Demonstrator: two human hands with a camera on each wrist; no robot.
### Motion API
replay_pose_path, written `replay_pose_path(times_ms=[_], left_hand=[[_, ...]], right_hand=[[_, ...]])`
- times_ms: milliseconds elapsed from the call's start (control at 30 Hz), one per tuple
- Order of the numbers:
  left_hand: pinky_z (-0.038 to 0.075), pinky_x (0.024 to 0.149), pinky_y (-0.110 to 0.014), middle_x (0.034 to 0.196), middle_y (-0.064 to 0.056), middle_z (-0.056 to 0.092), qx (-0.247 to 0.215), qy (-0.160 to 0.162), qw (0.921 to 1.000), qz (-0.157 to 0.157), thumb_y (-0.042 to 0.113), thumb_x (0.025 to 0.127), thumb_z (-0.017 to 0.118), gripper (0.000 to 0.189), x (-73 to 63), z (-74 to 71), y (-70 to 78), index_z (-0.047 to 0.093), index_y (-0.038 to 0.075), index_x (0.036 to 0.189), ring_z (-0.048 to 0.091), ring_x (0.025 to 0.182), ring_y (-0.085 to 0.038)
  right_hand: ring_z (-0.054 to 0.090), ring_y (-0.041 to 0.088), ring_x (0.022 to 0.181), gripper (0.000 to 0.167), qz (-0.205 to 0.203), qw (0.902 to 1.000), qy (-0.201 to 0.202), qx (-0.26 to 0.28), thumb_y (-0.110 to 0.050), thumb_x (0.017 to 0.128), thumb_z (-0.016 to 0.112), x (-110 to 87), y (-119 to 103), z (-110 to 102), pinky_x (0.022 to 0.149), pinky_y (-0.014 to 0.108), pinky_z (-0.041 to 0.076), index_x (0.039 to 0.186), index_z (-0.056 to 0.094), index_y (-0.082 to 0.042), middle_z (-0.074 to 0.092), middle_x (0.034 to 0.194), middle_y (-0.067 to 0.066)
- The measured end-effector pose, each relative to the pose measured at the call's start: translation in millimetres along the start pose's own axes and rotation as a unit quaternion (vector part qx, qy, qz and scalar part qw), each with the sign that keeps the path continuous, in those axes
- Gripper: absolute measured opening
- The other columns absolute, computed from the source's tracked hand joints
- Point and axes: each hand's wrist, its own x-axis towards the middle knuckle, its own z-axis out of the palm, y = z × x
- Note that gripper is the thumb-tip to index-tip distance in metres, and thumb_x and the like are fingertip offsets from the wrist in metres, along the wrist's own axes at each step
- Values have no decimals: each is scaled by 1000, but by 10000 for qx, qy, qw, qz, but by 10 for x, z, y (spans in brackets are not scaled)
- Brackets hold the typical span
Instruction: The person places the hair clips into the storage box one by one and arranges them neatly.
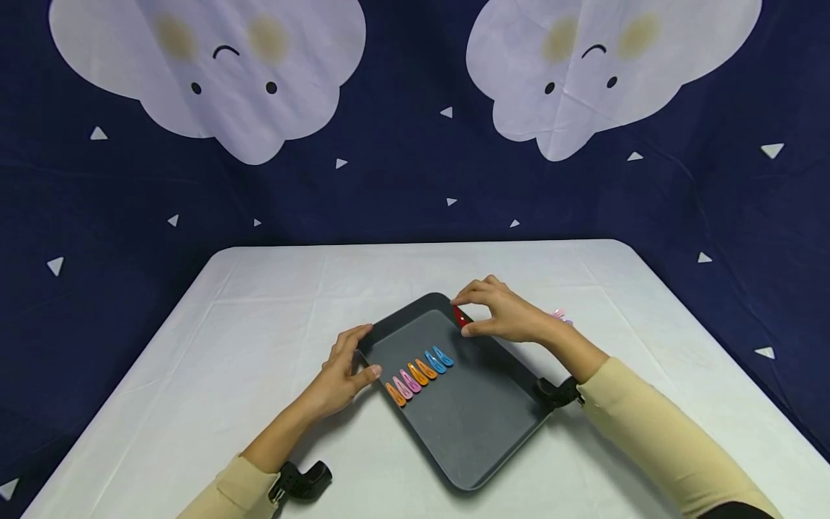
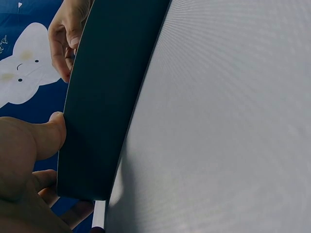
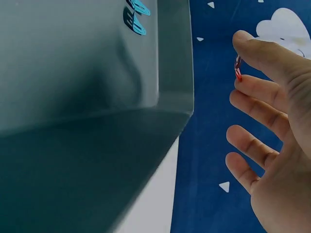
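A dark grey baking tray (image 1: 480, 425) lies turned on the table. Inside it, several snap hair clips form a slanting row: orange clips (image 1: 425, 369), pink clips (image 1: 405, 383) and blue clips (image 1: 444, 356). My left hand (image 1: 340, 371) holds the tray's left corner, its thumb at the rim and its fingers round the outside. Above the tray's far right side, my right hand (image 1: 502, 313) pinches a red hair clip (image 3: 238, 68) between thumb and index finger. The other fingers of that hand are spread, loosely bent.
Beyond the right hand, small pink and purple items (image 1: 561, 316) lie on the table, mostly hidden by the forearm. A white cloth covers the table (image 1: 162, 404). Behind it hangs a dark blue curtain (image 1: 389, 202) with clouds and triangles.
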Motion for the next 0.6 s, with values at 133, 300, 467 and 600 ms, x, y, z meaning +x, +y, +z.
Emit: replay_pose_path(times_ms=[133,300,467,600], left_hand=[[-1,103,-73,153,-9,19,-7,2,10000,12,18,91,62,70,-1,1,2,23,14,149,11,144,-33],[-1,104,-73,153,-8,19,-21,-19,10000,-8,19,91,62,70,-1,1,4,23,14,149,11,144,-33],[-2,104,-73,153,-8,18,-9,-51,10000,-41,19,91,62,70,1,-1,6,22,15,149,10,144,-33],[-2,104,-73,153,-8,18,-3,-65,10000,-56,19,91,61,70,0,-4,8,22,15,150,10,145,-33]], right_hand=[[43,16,107,48,-35,9998,-161,66,-29,78,76,23,-3,40,92,40,38,122,64,-14,59,123,-4],[43,15,106,48,-9,9991,-423,88,-31,80,75,38,-7,76,90,37,38,123,63,-13,58,126,-4],[42,16,106,47,-29,9983,-583,47,-30,81,74,45,3,112,89,37,39,123,63,-12,58,126,-4],[41,16,106,47,-54,9977,-671,81,-27,81,74,54,16,148,90,37,39,124,63,-12,58,126,-3]])
